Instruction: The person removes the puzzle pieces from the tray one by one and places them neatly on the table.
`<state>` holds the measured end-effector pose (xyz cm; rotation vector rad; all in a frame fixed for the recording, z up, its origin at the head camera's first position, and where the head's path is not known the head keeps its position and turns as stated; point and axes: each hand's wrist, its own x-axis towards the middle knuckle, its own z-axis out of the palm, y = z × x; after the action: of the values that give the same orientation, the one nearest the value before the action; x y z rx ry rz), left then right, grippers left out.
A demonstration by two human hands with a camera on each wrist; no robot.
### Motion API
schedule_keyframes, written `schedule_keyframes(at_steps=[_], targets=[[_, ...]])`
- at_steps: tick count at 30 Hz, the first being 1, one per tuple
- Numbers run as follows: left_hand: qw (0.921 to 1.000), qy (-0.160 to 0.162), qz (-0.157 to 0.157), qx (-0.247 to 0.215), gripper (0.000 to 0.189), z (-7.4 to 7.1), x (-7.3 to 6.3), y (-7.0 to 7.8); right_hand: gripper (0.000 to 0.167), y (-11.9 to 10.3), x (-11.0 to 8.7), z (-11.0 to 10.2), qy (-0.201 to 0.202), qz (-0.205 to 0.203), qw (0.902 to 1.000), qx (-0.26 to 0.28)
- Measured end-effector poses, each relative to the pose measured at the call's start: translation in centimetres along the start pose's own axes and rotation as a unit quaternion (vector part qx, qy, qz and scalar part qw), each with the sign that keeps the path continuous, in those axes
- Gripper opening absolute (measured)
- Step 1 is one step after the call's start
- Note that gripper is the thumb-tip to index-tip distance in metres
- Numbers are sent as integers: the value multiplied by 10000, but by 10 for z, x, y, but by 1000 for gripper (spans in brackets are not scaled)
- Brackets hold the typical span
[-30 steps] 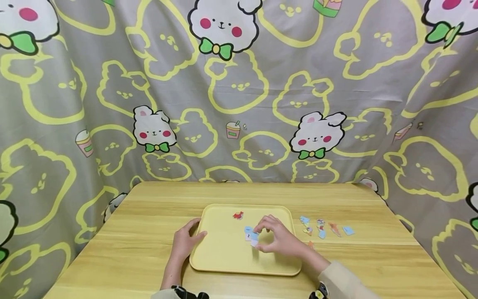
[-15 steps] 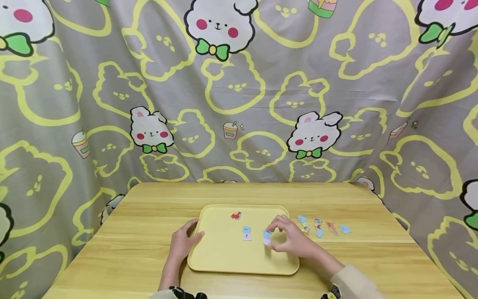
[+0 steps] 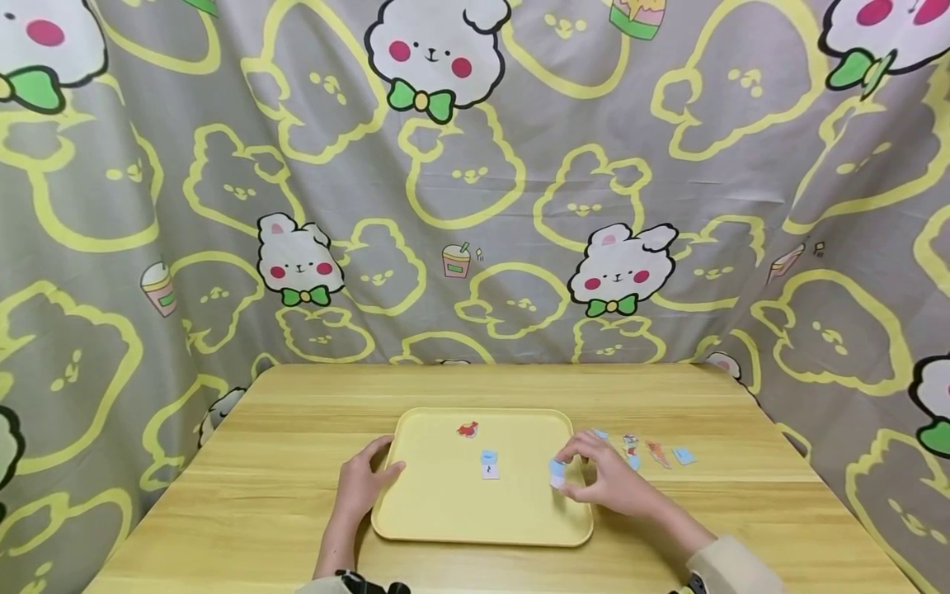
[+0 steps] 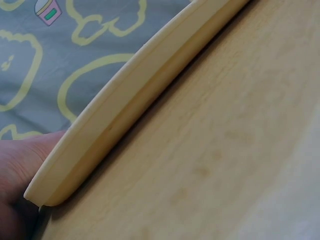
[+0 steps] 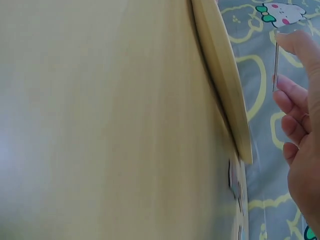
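Note:
My left hand (image 3: pixel 361 483) grips the left rim of a pale yellow tray (image 3: pixel 445 511), thumb over the edge and fingers outside. The tray's side wall (image 4: pixel 115 110) fills much of the left wrist view. Above the tray's right part, my right hand (image 3: pixel 612 480) pinches a small flat blue-and-lilac piece (image 3: pixel 557 474) between thumb and a finger. In the right wrist view this thin piece (image 5: pixel 276 65) is upright and seen edge-on, clear of the tray. A blue-and-pink piece (image 3: pixel 490 464) lies mid-tray, and a red cut-out piece (image 3: pixel 467 430) near the back rim.
On the wooden table (image 3: pixel 297 412), right of the tray, lie several flat pieces: a blue one (image 3: pixel 684 455), an orange one (image 3: pixel 657 454) and a multicoloured one (image 3: pixel 631 445). My right hand partly covers others there. A grey patterned curtain (image 3: pixel 475 181) hangs behind and beside the table.
My right hand has moved right across the tray with the blue-and-lilac piece, away from the blue-and-pink piece beside it. The left hand stays on the rim.

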<state>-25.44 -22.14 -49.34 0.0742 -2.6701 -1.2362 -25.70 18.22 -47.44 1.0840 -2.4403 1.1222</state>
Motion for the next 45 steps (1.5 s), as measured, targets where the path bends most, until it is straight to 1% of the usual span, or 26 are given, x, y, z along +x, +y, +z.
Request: schedule_keyframes(at_steps=[3, 6, 9, 12, 15, 19, 27, 30, 34, 37, 42, 45], targets=[[10000, -29, -18, -25, 51, 0, 1, 0, 32, 1, -5, -5, 5, 91, 9999, -46], [10000, -40, -16, -37, 52, 0, 1, 0, 32, 3, -12, -11, -14, 270, 9996, -81], [10000, -35, -7, -8, 52, -1, 1, 1, 31, 5, -19, -17, -32, 364, 9993, -23], [10000, -27, -8, 8, 52, -1, 1, 1, 31, 9, -27, -22, 35, 343, 9993, -112], [10000, -14, -6, -1, 52, -2, 2, 2, 32, 13, -33, -27, 184, 345, 9988, -301], [10000, 17, 42, 18, 52, -2, 2, 1, 35, 16, -39, -33, 335, 423, 9977, -413], [10000, -33, 30, -2, 52, -1, 1, -2, 37, 23, -53, -46, 376, 115, 9963, -762], [10000, -46, 6, -9, 52, -1, 1, -2, 37, 25, -59, -52, 351, 252, 9952, -878], [10000, -45, -10, 3, 52, -1, 1, -1, 38, 27, -66, -59, 397, 604, 9884, -1338], [10000, -48, -23, 5, 52, -1, 1, -1, 39, 29, -69, -64, 459, 711, 9832, -1615], [10000, -47, -29, 15, 52, -1, 1, -1, 37, 32, -71, -68, 418, 710, 9823, -1681], [10000, -50, -22, 4, 52, -1, 1, -1, 36, 31, -71, -69, 299, 784, 9824, -1666]])
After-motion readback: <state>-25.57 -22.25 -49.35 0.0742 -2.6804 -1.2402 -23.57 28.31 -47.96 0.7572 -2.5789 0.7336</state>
